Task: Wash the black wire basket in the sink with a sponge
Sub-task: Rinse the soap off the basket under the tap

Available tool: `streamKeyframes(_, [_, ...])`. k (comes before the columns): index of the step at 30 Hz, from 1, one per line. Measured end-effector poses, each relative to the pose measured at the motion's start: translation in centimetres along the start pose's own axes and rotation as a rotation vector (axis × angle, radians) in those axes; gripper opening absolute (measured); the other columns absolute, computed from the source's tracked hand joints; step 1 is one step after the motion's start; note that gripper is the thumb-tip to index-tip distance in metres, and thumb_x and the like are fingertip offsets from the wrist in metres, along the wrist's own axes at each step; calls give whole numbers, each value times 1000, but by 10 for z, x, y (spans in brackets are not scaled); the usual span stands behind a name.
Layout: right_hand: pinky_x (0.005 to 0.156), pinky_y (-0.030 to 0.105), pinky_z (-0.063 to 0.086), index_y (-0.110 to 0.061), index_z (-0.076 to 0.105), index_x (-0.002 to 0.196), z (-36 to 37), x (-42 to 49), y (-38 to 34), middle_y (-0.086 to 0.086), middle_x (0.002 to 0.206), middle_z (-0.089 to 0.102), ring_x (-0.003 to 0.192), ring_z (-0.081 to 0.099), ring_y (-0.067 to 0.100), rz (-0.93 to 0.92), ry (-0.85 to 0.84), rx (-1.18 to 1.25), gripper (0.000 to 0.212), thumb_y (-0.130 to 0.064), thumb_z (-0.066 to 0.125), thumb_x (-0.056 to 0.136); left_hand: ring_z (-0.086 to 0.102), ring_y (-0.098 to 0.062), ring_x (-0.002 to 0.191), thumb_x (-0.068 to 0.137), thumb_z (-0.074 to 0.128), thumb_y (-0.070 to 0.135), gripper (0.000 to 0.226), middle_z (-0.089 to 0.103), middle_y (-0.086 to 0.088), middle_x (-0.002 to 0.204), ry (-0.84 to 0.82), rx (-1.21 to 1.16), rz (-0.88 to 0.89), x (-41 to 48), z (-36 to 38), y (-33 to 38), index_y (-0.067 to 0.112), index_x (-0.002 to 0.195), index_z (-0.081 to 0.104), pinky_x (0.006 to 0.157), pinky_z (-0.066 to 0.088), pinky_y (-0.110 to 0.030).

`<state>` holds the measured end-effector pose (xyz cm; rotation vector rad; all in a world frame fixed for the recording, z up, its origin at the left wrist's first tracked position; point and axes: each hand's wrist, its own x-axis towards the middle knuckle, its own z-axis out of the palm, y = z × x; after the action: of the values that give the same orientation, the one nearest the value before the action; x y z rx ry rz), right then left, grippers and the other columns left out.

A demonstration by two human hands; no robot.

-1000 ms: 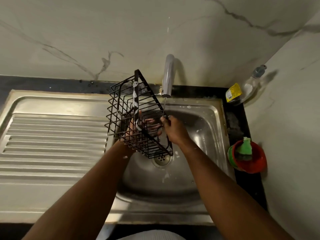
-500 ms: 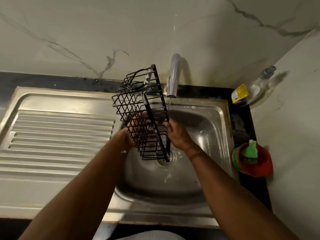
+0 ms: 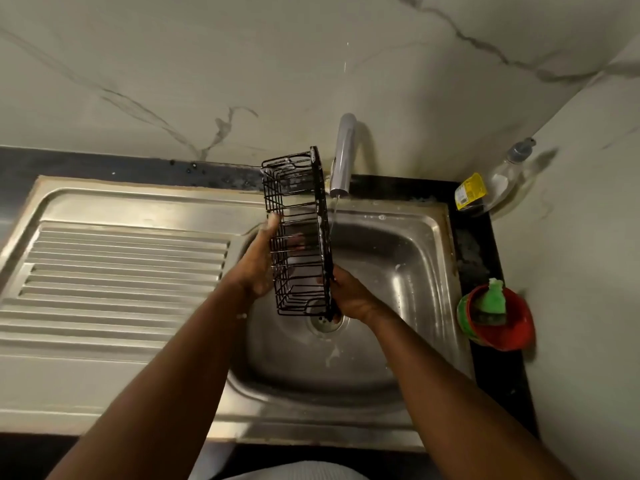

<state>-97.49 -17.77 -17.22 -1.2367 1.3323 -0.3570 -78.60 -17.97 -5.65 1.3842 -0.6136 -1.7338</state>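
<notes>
The black wire basket (image 3: 299, 233) stands on end over the steel sink (image 3: 408, 244), its long side nearly vertical, with soap streaks on its right rail. My left hand (image 3: 259, 261) grips its left side, fingers reaching through the wires. My right hand (image 3: 349, 296) holds the lower right rail just above the drain (image 3: 325, 320). A thin stream of water falls from the tap (image 3: 343, 157) onto the basket's right edge. The green sponge (image 3: 491, 299) lies in a red bowl (image 3: 502, 327) on the right counter, in neither hand.
A ribbed steel drainboard (image 3: 114, 282) stretches left of the basin. A clear soap bottle with a yellow label (image 3: 491, 188) leans in the back right corner. Marble walls close in behind and on the right. Foam flecks dot the basin floor.
The basket has turned from a tilted, open-faced position to nearly upright and edge-on, and shifted right under the tap stream. Both hands kept their hold and shifted along it.
</notes>
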Motion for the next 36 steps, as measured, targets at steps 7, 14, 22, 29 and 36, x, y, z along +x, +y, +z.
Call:
streamKeyframes(7, [69, 36, 61, -27, 63, 125, -8, -11, 21, 5, 104, 76, 79, 74, 26, -10, -22, -188, 25, -31, 46, 107, 74, -18, 97, 79, 64, 42, 50, 75, -3, 109, -159, 138, 4, 2, -15, -2, 17, 122, 63, 77, 59, -29])
streamKeyframes(14, [67, 34, 54, -30, 61, 117, -1, 2, -11, 5, 91, 67, 79, 62, 21, -18, 115, 231, 28, -29, 48, 92, 66, -35, 104, 78, 58, 65, 69, 70, -16, 115, -97, -21, -65, 12, -30, -14, 18, 127, 71, 88, 51, -50])
streamKeyframes(22, [60, 29, 55, -23, 37, 150, -14, 33, -47, 7, 107, 66, 80, 65, 13, -136, 332, 62, 42, -40, 39, 111, 59, -47, 119, 70, 68, 64, 56, 68, -25, 125, -105, -64, -196, 3, -41, -31, 23, 105, 83, 97, 50, -59])
streamKeyframes(29, [63, 41, 59, -20, 48, 134, -21, 32, -30, -2, 93, 60, 76, 63, 18, -201, 524, -120, 29, -35, 41, 110, 58, -54, 130, 74, 74, 71, 91, 59, -34, 141, -145, 16, -314, 7, -46, -52, 8, 139, 63, 112, 38, -72])
streamKeyframes(36, [91, 36, 53, -19, 55, 135, -41, 24, -24, 5, 125, 63, 111, 60, 21, -468, 484, -552, 42, -43, 54, 101, 72, -41, 111, 78, 61, 83, 81, 75, -21, 118, -108, 205, -295, 7, -31, -64, 22, 131, 67, 99, 56, -58])
